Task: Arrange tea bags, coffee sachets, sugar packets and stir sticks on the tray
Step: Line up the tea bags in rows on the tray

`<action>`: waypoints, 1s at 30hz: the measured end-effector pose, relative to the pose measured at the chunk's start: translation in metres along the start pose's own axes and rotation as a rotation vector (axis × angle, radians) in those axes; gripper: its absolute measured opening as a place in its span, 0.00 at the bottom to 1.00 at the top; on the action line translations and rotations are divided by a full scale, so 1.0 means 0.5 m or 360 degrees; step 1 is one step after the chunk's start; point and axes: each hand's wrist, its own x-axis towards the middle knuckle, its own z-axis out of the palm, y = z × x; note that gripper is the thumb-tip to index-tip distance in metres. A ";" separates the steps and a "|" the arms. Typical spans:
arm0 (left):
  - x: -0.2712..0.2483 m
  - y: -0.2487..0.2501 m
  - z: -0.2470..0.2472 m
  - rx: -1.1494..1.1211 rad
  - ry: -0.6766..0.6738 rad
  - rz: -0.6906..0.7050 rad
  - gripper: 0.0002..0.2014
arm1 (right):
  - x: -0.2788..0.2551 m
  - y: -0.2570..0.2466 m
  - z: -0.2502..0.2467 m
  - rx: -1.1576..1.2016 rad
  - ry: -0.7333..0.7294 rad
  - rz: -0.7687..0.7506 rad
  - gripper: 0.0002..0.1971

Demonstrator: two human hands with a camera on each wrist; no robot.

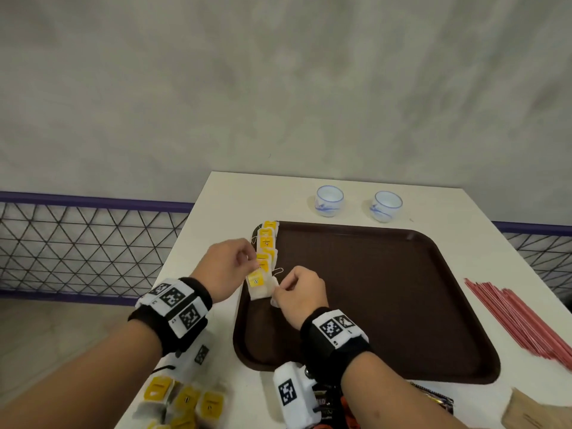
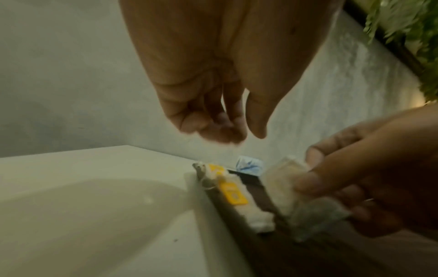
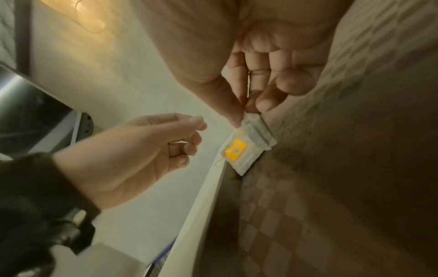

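Observation:
A brown tray (image 1: 402, 305) lies on the white table. A row of tea bags (image 1: 266, 247) with yellow tags runs along its left rim. My right hand (image 1: 278, 289) pinches one white tea bag (image 3: 259, 133) by its top edge, thumb and forefinger together, just over the near end of the row. Below it lies a tea bag with a yellow tag (image 3: 237, 150). My left hand (image 1: 249, 261) hovers beside the row over the tray's left rim, fingers loosely curled. Nothing shows between the left hand's fingers (image 2: 227, 129).
Two white-and-blue cups (image 1: 329, 201) (image 1: 387, 205) stand behind the tray. Red stir sticks (image 1: 520, 320) lie to its right. Loose tea bags (image 1: 182, 400) sit at the near left, dark sachets (image 1: 433, 397) and brown packets (image 1: 532, 410) at the near right. A mesh railing (image 1: 93, 243) runs past the table's left edge.

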 end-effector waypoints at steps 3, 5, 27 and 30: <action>-0.015 0.029 0.002 -0.0099 -0.0342 -0.0221 0.18 | -0.004 -0.018 0.008 0.0001 0.0027 -0.0084 0.08; -0.014 0.036 0.011 -0.0203 -0.0370 -0.0298 0.22 | -0.008 -0.027 0.016 0.0031 0.0017 -0.0149 0.08; 0.013 -0.005 0.043 0.0322 -0.0389 -0.0197 0.16 | 0.002 0.015 -0.004 -0.0144 -0.0242 -0.0019 0.12; 0.008 -0.009 0.043 0.0374 -0.0333 -0.0183 0.20 | 0.003 0.009 0.009 -0.0243 -0.0263 0.0018 0.15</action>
